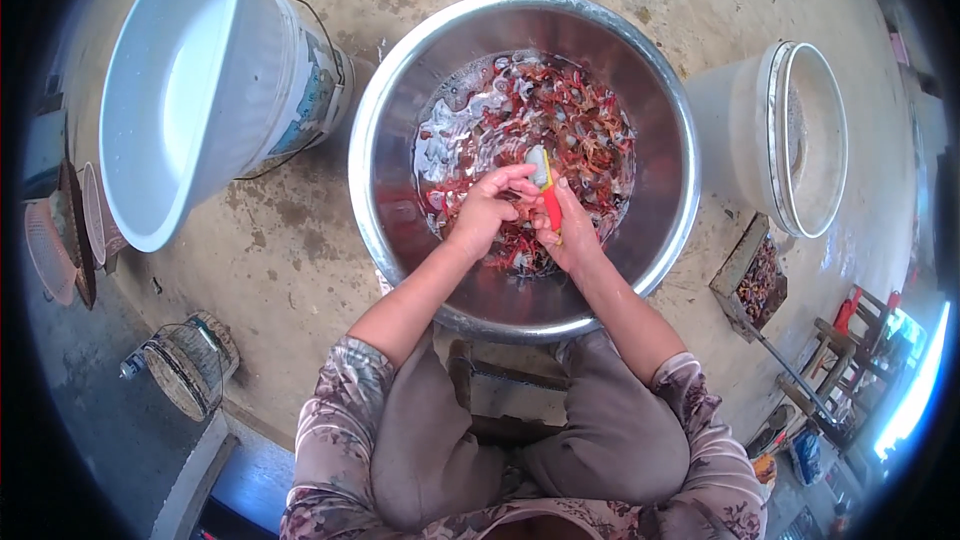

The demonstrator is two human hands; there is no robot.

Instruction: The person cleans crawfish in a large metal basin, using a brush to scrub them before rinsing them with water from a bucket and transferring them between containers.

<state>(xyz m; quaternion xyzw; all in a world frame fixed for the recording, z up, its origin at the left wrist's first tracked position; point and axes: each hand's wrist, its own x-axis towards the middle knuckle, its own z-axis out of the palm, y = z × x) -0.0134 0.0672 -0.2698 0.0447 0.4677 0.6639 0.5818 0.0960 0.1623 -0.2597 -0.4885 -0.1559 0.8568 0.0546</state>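
Note:
A wide steel basin (375, 240) stands between my knees, with water and a mass of red crayfish (590, 155) inside. Over its middle, my right hand (575, 235) grips a brush (550, 202) with a red and yellow handle, its pale bristle end pointing away from me. Close beside the brush on the left is my left hand (485, 210), its fingers curled in toward the bristles. Whatever lies between those fingers is too small or hidden to name.
On the left, a pale blue tub (150, 100) rests tilted by a white bucket (310, 90). Another white bucket (740, 130) stands right of the basin. A long-handled dustpan (760, 280) holding reddish scraps lies at right. A small dirty bucket (190, 370) is at lower left.

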